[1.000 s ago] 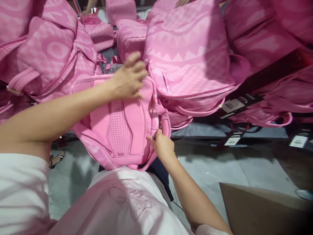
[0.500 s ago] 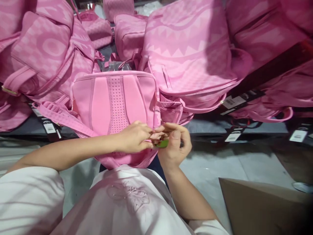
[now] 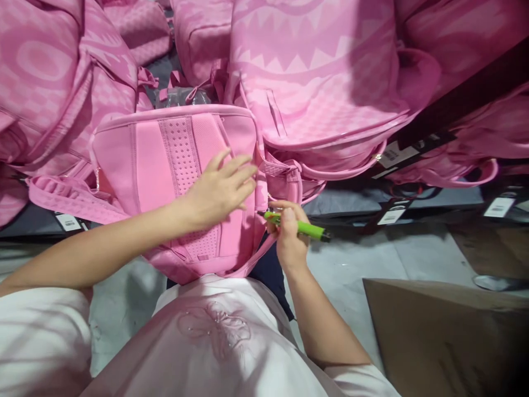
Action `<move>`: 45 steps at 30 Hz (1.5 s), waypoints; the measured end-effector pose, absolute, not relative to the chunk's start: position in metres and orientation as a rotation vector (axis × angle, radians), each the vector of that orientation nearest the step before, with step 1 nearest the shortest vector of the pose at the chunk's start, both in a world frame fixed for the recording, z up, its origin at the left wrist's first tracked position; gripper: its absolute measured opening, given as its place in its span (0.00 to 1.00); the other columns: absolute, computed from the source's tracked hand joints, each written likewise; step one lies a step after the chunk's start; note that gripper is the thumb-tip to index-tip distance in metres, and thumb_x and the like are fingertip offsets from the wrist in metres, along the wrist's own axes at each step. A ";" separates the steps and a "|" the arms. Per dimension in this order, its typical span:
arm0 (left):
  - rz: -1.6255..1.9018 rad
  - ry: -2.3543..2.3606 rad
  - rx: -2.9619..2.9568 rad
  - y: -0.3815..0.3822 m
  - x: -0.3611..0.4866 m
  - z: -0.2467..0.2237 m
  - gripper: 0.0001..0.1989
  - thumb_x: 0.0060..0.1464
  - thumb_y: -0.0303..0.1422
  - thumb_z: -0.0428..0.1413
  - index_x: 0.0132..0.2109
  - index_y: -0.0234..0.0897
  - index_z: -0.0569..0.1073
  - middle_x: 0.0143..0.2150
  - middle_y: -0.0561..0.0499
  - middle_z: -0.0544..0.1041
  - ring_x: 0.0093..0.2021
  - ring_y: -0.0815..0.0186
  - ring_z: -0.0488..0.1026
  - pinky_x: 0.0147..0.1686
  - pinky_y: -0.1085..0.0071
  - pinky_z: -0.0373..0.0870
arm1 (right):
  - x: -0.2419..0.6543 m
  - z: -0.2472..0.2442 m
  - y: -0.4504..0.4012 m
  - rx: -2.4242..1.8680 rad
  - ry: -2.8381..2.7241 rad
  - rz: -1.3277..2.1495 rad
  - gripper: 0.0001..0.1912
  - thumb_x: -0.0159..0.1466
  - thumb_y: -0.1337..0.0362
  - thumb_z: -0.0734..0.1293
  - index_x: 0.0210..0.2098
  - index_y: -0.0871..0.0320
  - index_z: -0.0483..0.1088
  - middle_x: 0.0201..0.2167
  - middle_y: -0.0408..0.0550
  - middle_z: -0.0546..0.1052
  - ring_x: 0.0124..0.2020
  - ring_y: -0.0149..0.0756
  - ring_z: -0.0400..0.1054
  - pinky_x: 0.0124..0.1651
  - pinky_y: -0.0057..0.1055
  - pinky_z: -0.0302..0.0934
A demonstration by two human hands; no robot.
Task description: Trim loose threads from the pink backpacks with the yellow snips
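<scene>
A pink backpack stands against my lap, its padded back panel with a perforated strip facing up toward me. Over that panel my left hand is spread, fingers apart and holding nothing; whether it touches the fabric I cannot tell. At the bag's right edge my right hand is closed around a green lighter-like tool with a black end pointing right. The tool's other tip lies near the bag's side seam.
More pink backpacks are piled on the dark table ahead, several with black tags and white labels. A cardboard box stands on the floor at the lower right.
My left hand has moved up and left from my right hand, and its fingers have opened. The green tool now shows along its length. The view has shifted slightly, and the backpack appears further left.
</scene>
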State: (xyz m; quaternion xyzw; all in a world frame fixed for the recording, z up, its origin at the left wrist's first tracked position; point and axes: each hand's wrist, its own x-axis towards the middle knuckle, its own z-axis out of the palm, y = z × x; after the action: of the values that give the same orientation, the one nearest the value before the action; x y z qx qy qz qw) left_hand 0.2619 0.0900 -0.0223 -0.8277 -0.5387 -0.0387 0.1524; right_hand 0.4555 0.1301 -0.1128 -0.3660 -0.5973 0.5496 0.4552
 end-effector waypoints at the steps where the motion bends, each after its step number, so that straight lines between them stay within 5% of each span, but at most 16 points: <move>1: -0.032 -1.529 -2.309 0.098 0.259 -0.021 0.14 0.63 0.39 0.56 0.51 0.36 0.73 0.55 0.42 0.74 0.61 0.51 0.66 0.66 0.45 0.55 | 0.454 -0.112 0.133 -0.923 -1.395 1.367 0.19 0.67 0.46 0.65 0.45 0.55 0.74 0.29 0.42 0.77 0.25 0.30 0.69 0.29 0.28 0.64; 5: 0.168 -1.593 -2.307 0.119 0.256 -0.021 0.16 0.55 0.42 0.62 0.44 0.35 0.75 0.40 0.46 0.74 0.53 0.51 0.70 0.67 0.44 0.53 | 0.443 -0.108 0.138 -0.941 -1.411 1.425 0.18 0.61 0.49 0.71 0.41 0.57 0.75 0.27 0.43 0.77 0.24 0.31 0.68 0.28 0.28 0.63; 9: 0.064 -1.622 -2.388 0.118 0.257 -0.029 0.08 0.56 0.37 0.60 0.35 0.37 0.75 0.35 0.48 0.72 0.50 0.54 0.70 0.67 0.43 0.51 | 0.432 -0.107 0.138 -1.014 -1.428 1.333 0.18 0.64 0.48 0.68 0.30 0.57 0.73 0.23 0.42 0.73 0.23 0.30 0.65 0.27 0.28 0.60; 14: -0.114 -1.574 -2.405 0.099 0.248 -0.048 0.13 0.65 0.29 0.47 0.36 0.43 0.75 0.38 0.52 0.72 0.51 0.63 0.69 0.70 0.52 0.49 | 0.425 -0.109 0.139 -1.021 -1.491 1.231 0.19 0.66 0.50 0.65 0.27 0.57 0.70 0.24 0.41 0.73 0.26 0.31 0.66 0.32 0.30 0.61; 23: -0.190 -1.599 -2.458 0.093 0.244 -0.056 0.16 0.67 0.28 0.42 0.36 0.42 0.73 0.40 0.52 0.74 0.53 0.65 0.70 0.69 0.54 0.55 | 0.414 -0.112 0.138 -0.988 -1.558 1.144 0.17 0.66 0.53 0.65 0.26 0.57 0.68 0.22 0.39 0.69 0.24 0.29 0.62 0.29 0.29 0.58; 45: -0.422 -1.881 -2.576 0.098 0.243 -0.057 0.11 0.65 0.31 0.48 0.37 0.44 0.74 0.42 0.51 0.73 0.54 0.63 0.68 0.66 0.52 0.58 | 0.408 -0.107 0.150 -0.986 -1.599 1.151 0.17 0.66 0.52 0.65 0.24 0.54 0.67 0.20 0.41 0.68 0.22 0.32 0.60 0.27 0.33 0.58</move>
State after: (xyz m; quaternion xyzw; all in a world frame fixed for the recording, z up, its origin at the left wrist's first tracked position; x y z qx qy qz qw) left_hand 0.2425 0.0983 -0.0574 -0.8001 -0.5842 -0.1309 -0.0381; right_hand 0.4079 0.1496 -0.1066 -0.3990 -0.6475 0.4661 0.4520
